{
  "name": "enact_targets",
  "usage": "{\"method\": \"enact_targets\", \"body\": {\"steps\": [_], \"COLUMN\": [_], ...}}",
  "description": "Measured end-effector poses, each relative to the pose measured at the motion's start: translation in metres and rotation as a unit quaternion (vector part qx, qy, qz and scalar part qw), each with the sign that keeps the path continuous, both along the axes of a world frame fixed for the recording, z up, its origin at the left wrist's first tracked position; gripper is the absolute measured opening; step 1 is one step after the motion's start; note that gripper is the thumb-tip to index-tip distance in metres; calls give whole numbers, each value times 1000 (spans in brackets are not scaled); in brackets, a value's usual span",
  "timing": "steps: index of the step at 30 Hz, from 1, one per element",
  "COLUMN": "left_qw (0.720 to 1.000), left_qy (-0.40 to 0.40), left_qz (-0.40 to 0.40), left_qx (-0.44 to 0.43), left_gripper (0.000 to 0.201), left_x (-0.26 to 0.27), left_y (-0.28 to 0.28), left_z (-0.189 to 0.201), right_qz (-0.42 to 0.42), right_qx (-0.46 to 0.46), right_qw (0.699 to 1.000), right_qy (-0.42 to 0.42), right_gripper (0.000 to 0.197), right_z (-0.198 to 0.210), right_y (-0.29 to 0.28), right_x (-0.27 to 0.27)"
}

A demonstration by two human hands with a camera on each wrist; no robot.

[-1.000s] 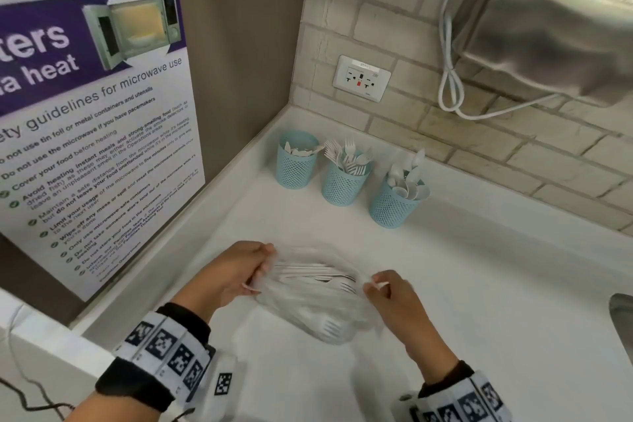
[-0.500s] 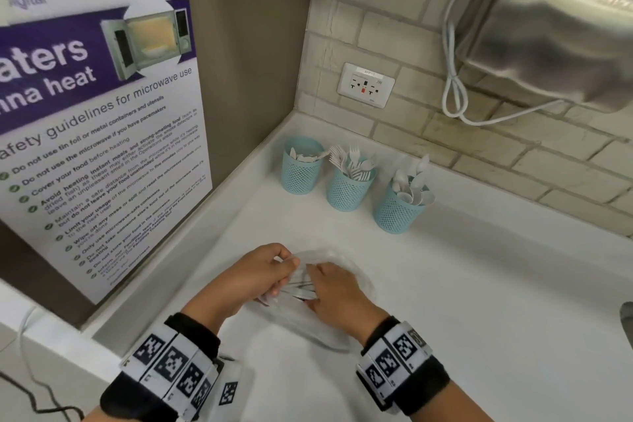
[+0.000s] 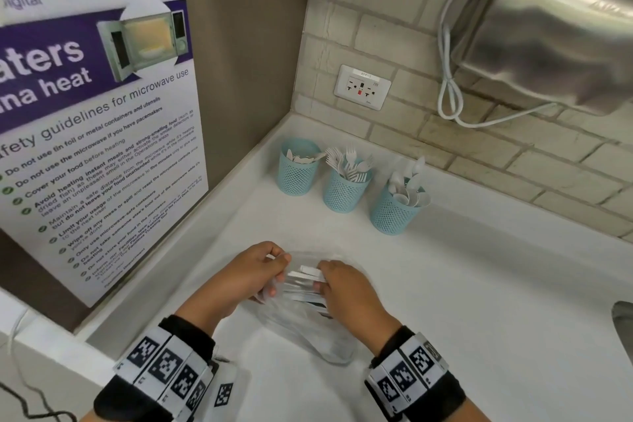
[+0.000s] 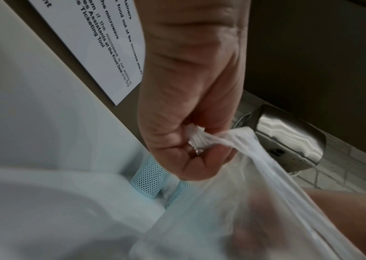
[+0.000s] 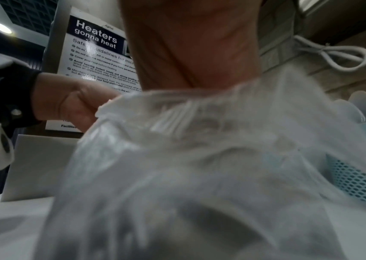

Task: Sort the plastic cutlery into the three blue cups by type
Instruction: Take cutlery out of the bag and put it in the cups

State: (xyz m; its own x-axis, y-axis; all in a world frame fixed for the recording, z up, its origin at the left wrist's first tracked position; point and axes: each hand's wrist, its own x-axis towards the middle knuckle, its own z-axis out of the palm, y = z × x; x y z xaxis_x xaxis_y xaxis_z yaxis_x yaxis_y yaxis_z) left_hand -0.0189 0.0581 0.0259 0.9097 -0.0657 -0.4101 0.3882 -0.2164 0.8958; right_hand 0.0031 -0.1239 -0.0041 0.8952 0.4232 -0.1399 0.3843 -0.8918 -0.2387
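At the lower centre of the head view, both hands work a clear plastic bag [image 3: 308,325] of white cutlery that lies on the white worktop [image 3: 479,319]. The left hand [image 3: 246,281] pinches the bunched edge of the bag between curled fingers and thumb; the left wrist view confirms the gathered film clamped in the fist. The right hand [image 3: 346,295] is curled at the bag mouth, fingertips on a flat white cutlery handle [image 3: 308,272] that protrudes there. Whether the piece is a knife, fork or spoon cannot be told.

Step in hand, as judged: extraction of a piece from the bag, ahead of sorting. The next move calls for a clean withdrawal while the left hand steadies the bag, identification of the type, then delivery to the matching cup.

Farther back, at frame centre, three blue mesh cups stand in a row near the tiled wall: the left cup [image 3: 297,175] with flat-ended pieces, the middle cup [image 3: 344,192] with forks, the right cup [image 3: 394,212] with spoons. A microwave poster [image 3: 96,113] leans at the left.

Against the frame one second earlier, the right hand has moved from the bag's right edge inward to the mouth, close to the left hand.
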Motion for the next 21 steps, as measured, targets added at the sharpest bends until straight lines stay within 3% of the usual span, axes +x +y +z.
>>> {"method": "enact_targets", "body": {"steps": [7,10,13,16,18,21], "left_qw": [1000,999,989,978,989,986], "left_qy": [8,3,-61,-149,-137,-48], "left_qz": [9,20,64,96,42,-122], "left_qx": [8,45,118,111,37,-102], "left_gripper": [21,20,22,22,39,67], "left_x": [1,2,5,6,3,-6], "left_y": [2,4,4,2,1,-3], "left_z": [-2,-4,-3,15,31,50], "right_qz": [-31,-56,-61,-51,-26,2], "right_qx": [137,239,330,400,420,428], "right_qw": [989,968,937,905,893,896], "right_qy": [-34,-50,-96,-139,-158,-116], "right_gripper": [7,13,8,7,18,14], "right_z": [34,51,68,76,76,79], "right_y": [-4,-6,-3,3,9,16], "right_x": [-7,-10,-15,-24,-34,-49]}}
